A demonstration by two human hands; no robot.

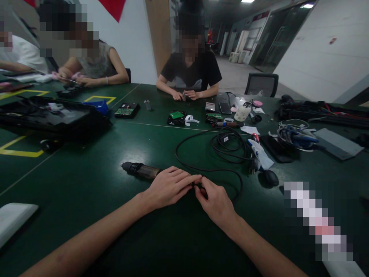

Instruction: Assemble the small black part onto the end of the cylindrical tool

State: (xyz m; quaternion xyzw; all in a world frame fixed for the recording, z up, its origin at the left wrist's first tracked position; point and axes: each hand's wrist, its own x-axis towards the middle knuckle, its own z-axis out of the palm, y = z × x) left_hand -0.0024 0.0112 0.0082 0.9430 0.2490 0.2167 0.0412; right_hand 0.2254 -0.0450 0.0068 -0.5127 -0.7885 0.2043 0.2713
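Note:
In the middle of the green table lies an electric screwdriver (141,169) with a dark, worn body, its tip pointing left. My left hand (172,184) is laid over its rear part, fingers together and curled round it. My right hand (215,197) pinches the black cord (241,181) close to the tool's tail end, thumb and forefinger almost touching my left fingertips. The join between cord and tool is hidden by my fingers. From there the cord loops to the right and back into a loose coil (227,144).
A black tray-like housing (57,127) stands at left. Drives with green circuit boards (177,114) lie along the middle. At right are a computer mouse (268,178), a cup (243,111) and a grey plate (338,143). A co-worker (188,73) sits opposite; others sit at left.

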